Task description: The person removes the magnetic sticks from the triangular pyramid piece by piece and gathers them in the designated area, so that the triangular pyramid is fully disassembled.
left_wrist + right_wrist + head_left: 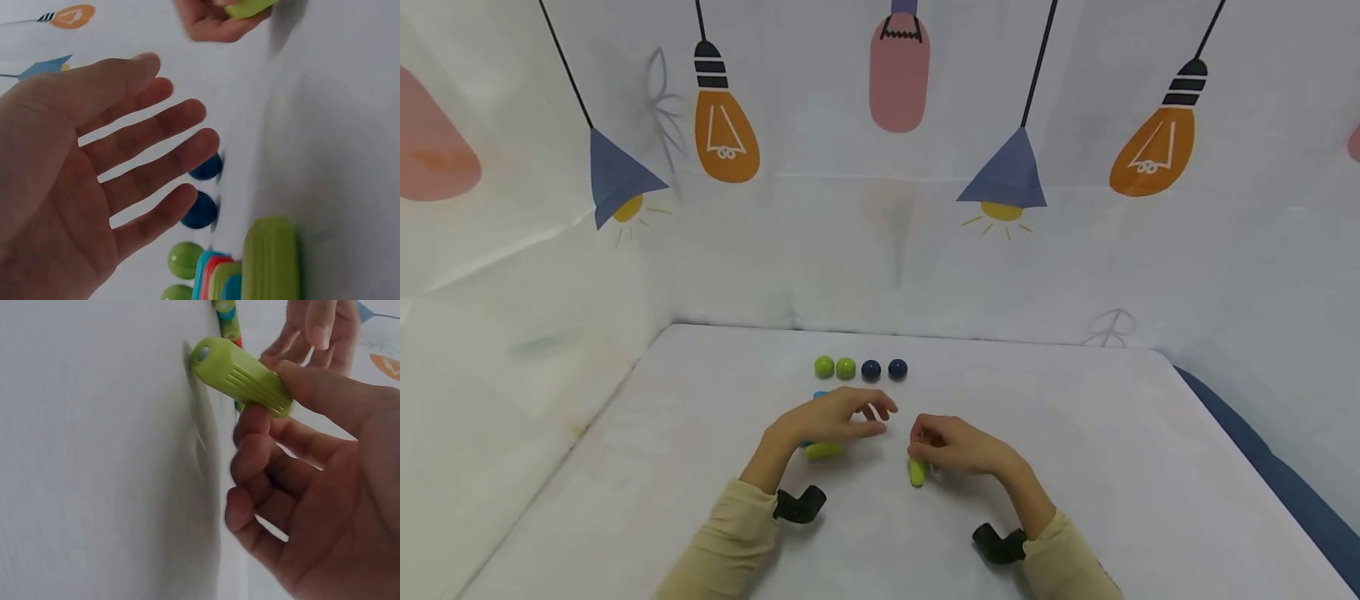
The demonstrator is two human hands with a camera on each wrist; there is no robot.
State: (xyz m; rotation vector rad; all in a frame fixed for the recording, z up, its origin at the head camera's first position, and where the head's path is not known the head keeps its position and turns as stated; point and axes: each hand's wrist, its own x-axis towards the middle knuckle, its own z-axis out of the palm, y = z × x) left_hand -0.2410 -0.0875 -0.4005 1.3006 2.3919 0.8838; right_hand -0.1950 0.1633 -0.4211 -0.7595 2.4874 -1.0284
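My right hand (962,446) pinches a lime-green plastic bar (234,375) between thumb and fingers. The bar has grooves along its side and a small grey dot at its end, and it is tilted close over the white table. My left hand (829,417) is spread with fingers apart and holds nothing. It is above a row of coloured pieces on the table, partly hidden by it in the head view. In the left wrist view, that row shows a similar green bar (270,262) beside thinner blue, red and green pieces.
Two green balls (824,367) and two dark blue balls (871,371) stand in a line farther back on the white table (1075,467). A white sheet printed with lamps and bulbs (727,137) hangs behind. Black devices (801,504) are worn at both wrists.
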